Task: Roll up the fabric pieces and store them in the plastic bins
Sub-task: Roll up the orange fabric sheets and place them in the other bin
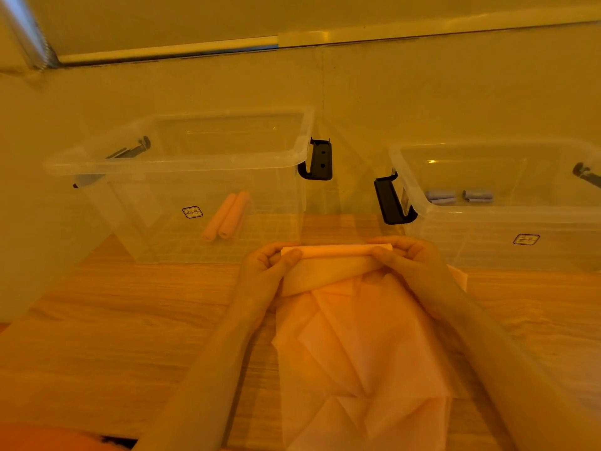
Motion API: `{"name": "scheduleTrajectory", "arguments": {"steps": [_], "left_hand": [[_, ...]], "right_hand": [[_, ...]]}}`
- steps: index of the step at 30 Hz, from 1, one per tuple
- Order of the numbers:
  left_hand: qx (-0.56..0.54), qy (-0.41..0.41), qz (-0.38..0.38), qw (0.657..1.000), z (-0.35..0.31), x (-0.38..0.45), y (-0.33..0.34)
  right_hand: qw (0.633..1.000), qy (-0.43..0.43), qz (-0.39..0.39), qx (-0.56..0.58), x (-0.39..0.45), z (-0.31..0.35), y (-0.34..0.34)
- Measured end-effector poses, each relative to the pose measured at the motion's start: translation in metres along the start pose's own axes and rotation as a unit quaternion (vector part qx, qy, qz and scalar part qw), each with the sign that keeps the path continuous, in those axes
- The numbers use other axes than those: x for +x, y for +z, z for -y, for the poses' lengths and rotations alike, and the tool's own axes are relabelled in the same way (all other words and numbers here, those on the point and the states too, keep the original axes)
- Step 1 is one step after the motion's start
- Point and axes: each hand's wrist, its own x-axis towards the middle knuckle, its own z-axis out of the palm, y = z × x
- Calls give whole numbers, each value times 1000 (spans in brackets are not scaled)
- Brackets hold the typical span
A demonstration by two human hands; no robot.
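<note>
In the left bin, two pink rolls had been laid side by side on the floor of the bin. Just in front of it, the left hand was curled round the left end of the pink fabric piece, with the thumb pressed onto the started roll. The far edge had been turned over only a little; most of the cloth was spread loose and creased on the wooden table, toward the person. The right end was pinched likewise by the right hand. Grey rolls were seen in the right bin.

A skewed or cone-shaped roll could be produced if one end were turned faster than the other. The creases might be trapped inside, leaving a lumpy roll. If the pinch were relaxed, the thin cloth would probably spring open.
</note>
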Motion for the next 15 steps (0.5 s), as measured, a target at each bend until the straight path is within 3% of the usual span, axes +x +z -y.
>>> {"name": "scheduleTrajectory", "arguments": {"steps": [6, 15], "left_hand": [[1, 8, -3, 1000, 2, 1, -2], [-14, 2, 0, 1000, 2, 2, -3]], "right_hand": [[999, 10, 23, 31, -4, 2, 0], [1000, -3, -3, -5, 2, -1, 1]]}}
